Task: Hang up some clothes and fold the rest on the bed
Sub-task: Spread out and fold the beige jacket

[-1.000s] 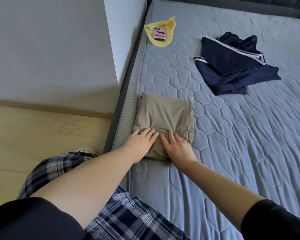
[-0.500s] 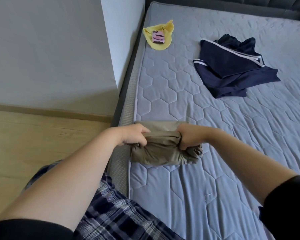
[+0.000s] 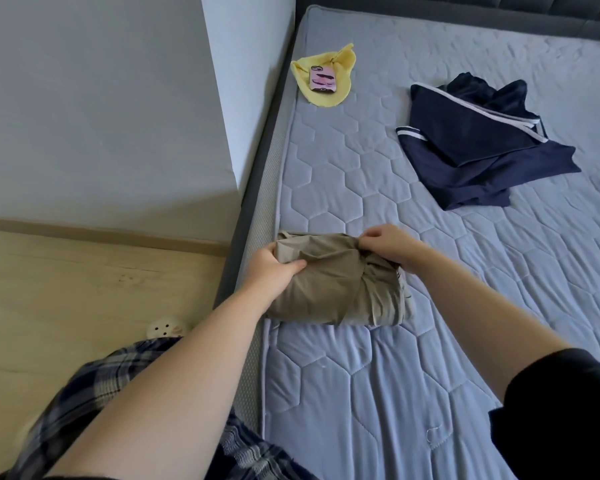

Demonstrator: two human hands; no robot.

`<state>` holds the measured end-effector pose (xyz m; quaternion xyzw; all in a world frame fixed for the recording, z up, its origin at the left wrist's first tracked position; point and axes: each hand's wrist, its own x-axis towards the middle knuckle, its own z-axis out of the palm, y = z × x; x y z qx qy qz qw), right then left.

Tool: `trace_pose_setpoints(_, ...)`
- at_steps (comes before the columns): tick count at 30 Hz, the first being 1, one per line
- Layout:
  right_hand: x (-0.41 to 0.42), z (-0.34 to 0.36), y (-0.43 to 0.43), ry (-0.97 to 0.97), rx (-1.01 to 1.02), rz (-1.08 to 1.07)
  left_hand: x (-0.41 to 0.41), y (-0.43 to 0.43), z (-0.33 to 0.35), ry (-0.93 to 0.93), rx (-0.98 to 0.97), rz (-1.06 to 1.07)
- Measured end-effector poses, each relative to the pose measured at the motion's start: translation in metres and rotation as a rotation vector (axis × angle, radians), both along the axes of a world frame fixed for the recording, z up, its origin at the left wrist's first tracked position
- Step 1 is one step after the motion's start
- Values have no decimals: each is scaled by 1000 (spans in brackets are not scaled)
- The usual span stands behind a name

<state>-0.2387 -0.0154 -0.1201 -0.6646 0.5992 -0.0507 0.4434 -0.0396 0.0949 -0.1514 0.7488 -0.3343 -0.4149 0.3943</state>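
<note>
Black short sleeves [image 3: 561,403]; navy-grey plaid trousers [image 3: 94,386]; forearms bare.

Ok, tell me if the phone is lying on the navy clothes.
No, the phone lies on the yellow cloth, well apart from the navy clothes.

Both bare forearms stretch forward, hands gripping.
The left hand [image 3: 274,270] clutches the left end of a tan bundle [image 3: 329,289], thumb lying over it; the right hand [image 3: 385,245] pinches its far right edge with curled fingers.
</note>
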Motion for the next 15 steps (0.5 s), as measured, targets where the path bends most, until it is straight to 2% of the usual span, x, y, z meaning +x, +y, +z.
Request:
trace_pose_setpoints(3, -8, 5, 6, -194, -80, -165, -9, -3, -6, -84, -10, 16)
trace_pose_setpoints(4, -14, 8, 11, -226, -53, -108, -11, -4, -8, -123, -13, 9)
trace_pose_setpoints(7, -28, 13, 28, -149, 113, 239, -15, -4, -11, -212, -8, 15)
trace_pose_setpoints(8, -31, 14, 34, -179, 111, 270, -16, -4, -12, -238, 0, 16)
trace_pose_setpoints(11, -40, 20, 44, -438, -16, 120, -18, -4, -13, -265, 2, 19)
trace_pose_setpoints(13, -44, 24, 47, -351, -70, 200, -18, -4, -11, -254, -8, 13)
trace_pose_setpoints(15, -44, 20, 49, -88, -115, 352, -17, -3, -10, -249, -19, 15)
